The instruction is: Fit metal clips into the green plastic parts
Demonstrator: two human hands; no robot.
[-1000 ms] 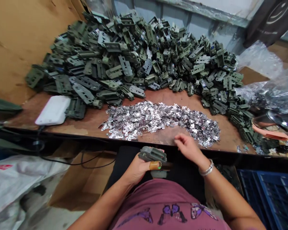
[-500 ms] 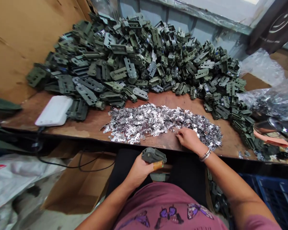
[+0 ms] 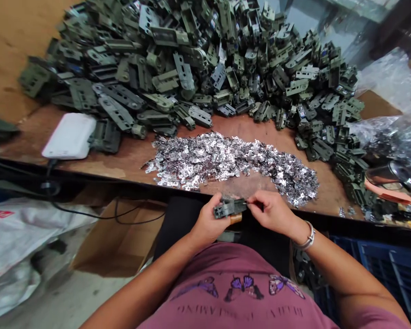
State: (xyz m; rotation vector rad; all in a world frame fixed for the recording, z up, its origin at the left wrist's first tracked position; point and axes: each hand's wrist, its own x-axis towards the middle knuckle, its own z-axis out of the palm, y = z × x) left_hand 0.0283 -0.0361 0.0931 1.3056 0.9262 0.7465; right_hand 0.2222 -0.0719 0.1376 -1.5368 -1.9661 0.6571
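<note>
Just below the near edge of the worktop (image 3: 130,160), the left hand (image 3: 207,226) has its grip closed around a small grey-green plastic housing (image 3: 229,208), held level over the lap. The right hand (image 3: 272,211) meets the housing's right end, fingertips pinched together as on a small metal piece; the piece itself is too small to make out. Good practice for such a fit: keep the housing steady in the left grip, align the thin part squarely with its slot, and press straight rather than at an angle, since a tilted insert would likely bend.

On the worktop, a long heap of shiny stamped metal clips (image 3: 233,164) lies just beyond the hands, within easy reach. Behind it rises a large pile of olive-green housings (image 3: 192,64), running round to the right side. A white flat box (image 3: 68,136) rests at left with a cable trailing off the edge. Clear plastic bags (image 3: 393,132) sit at right. A cardboard box (image 3: 113,242) stands on the floor at left, and a blue crate (image 3: 390,269) at right.
</note>
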